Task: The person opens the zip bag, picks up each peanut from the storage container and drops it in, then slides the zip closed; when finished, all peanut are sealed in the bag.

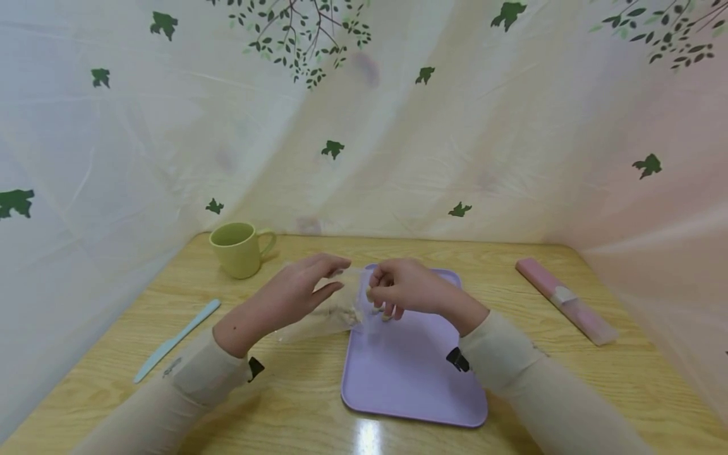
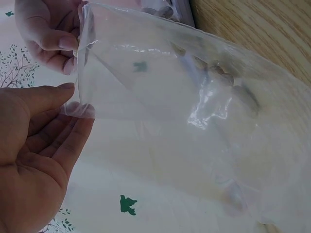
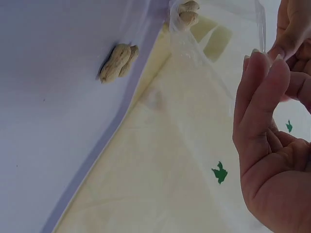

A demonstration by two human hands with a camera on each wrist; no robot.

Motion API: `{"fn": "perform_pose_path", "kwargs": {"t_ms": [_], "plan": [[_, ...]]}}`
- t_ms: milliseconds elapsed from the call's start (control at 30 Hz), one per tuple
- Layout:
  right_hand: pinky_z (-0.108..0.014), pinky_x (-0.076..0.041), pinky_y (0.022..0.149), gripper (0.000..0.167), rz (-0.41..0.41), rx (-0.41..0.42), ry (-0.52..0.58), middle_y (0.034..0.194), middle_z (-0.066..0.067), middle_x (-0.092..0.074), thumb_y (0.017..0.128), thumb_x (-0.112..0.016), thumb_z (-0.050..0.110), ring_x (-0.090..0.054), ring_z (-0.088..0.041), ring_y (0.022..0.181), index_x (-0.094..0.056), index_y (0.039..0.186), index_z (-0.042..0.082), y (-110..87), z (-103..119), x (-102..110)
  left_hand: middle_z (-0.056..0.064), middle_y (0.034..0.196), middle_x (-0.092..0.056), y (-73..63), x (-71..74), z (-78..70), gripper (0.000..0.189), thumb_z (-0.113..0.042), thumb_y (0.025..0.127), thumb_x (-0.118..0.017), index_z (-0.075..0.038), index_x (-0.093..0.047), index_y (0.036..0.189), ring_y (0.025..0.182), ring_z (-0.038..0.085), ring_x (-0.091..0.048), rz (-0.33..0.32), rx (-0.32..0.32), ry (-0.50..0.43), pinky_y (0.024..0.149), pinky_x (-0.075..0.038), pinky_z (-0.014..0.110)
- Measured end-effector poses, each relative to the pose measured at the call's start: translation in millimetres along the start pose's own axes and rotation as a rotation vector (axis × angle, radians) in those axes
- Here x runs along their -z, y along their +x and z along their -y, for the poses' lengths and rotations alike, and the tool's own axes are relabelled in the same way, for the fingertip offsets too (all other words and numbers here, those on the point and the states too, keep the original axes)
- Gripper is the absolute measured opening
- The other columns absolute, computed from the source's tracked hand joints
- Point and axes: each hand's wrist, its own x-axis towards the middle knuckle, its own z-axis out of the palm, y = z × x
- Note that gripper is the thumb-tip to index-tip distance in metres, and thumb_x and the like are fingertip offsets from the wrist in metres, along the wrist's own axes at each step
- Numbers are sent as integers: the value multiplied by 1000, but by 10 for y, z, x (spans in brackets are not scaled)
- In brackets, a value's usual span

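Note:
A clear plastic bag (image 1: 318, 325) hangs between the two hands, over the table and the left edge of a purple tray (image 1: 415, 373). The left hand (image 1: 298, 281) holds the bag's upper edge between thumb and fingers, as the left wrist view shows. Close by, the right hand (image 1: 412, 287) pinches the same edge with thumb and fingertips. Several unshelled peanuts (image 2: 221, 75) show through the film low in the bag. On the tray, near its rim, lie a couple of loose peanuts (image 3: 116, 63) in the right wrist view.
A yellow-green mug (image 1: 237, 253) stands at the back left of the wooden table. In front of it lies a light blue knife (image 1: 177, 341). To the right is a long pink package (image 1: 563, 300) with a pale band. A leaf-patterned curtain (image 1: 392, 170) closes off the back.

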Motion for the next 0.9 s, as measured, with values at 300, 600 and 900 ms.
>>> {"fn": "perform_pose_path", "kwargs": {"t_ms": [300,600,900], "plan": [[-52,-68,76,26,-47,-13,48,112,-12,-79,105,-67,24,-78,-37,94,-68,126,8,22,19,-19,12,129,-75,-11,-18,-1,39,-7,98,-77,-4,-66,136,109,24,-79,5,9,-11,89,-67,37],[-44,-68,76,19,-157,-87,-20,100,-11,-77,107,-66,28,-76,-30,86,-71,111,10,18,-202,176,12,128,-76,-3,-25,-9,38,-9,99,-77,-4,-66,134,107,23,-79,-6,-7,-1,89,-67,37],[-32,-65,69,15,-30,-172,-110,96,-14,-77,100,-74,17,-73,-19,75,-72,105,4,159,-487,210,11,128,-76,3,10,-6,39,-10,98,-78,-4,-66,135,108,23,-79,-3,-7,8,90,-67,38]]}}
